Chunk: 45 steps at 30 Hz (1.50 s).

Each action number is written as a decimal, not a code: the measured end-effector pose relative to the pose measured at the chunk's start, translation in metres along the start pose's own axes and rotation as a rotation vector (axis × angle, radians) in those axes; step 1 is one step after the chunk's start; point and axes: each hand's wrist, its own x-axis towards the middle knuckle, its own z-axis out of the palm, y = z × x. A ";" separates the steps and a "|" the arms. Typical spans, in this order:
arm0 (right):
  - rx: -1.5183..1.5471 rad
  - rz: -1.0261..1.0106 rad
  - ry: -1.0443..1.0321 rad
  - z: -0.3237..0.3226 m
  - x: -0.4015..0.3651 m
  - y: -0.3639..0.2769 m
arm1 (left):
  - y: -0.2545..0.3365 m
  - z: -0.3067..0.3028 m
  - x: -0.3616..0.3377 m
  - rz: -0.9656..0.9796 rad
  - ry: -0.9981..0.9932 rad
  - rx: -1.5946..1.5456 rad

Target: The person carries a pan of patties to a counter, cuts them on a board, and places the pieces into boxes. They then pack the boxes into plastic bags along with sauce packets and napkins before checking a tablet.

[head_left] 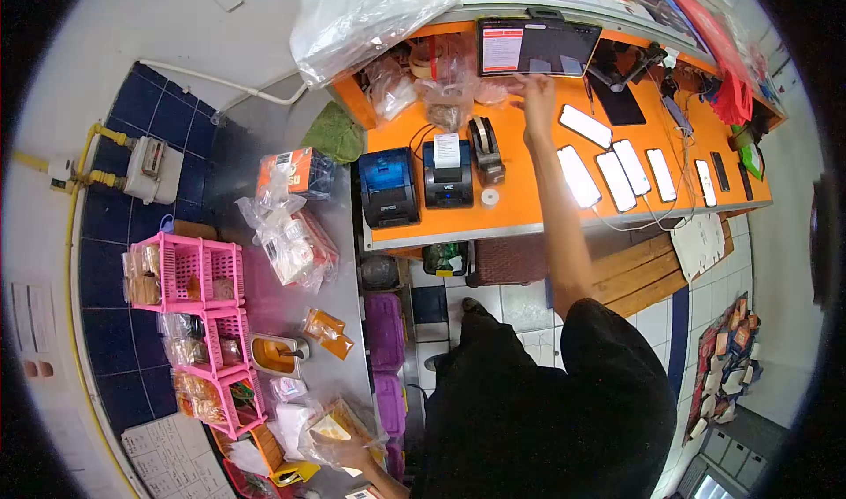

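1. Your right hand [536, 94] was raised over the far side of the orange table [515, 157], at the lower edge of the tablet [557, 50]. Its fingers were loosely spread, with nothing held; whether a fingertip touched the screen, you could not tell.
2. The tablet stood upright at the back of that table, its screen lit—a white and red panel on the left, a dark area beside it.
3. Your left hand [345, 451] was low over the steel table [345, 274], against a clear plastic bag [331, 423] with packed items inside. The film hid part of the fingers, so how tightly they were closed could not be told.
4. Near that bag sat a steel container [275, 353] with orange contents and, just beyond, an orange packet [328, 332]. Pink baskets [201, 270] lined the wall side.
5. On the orange table, two receipt printers [388, 195] stood beside a tape dispenser [487, 155]—and several lit phones [615, 182] lay to the right of your forearm.
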 end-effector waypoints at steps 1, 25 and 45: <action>0.000 0.003 0.001 0.001 0.000 0.012 | 0.001 0.000 -0.001 -0.037 -0.029 0.082; -1.075 -0.605 -0.073 -0.007 0.018 0.083 | -0.018 0.037 0.004 0.028 0.159 0.154; -1.084 -0.540 -0.116 -0.009 0.019 0.077 | -0.007 0.013 -0.001 0.038 0.100 0.150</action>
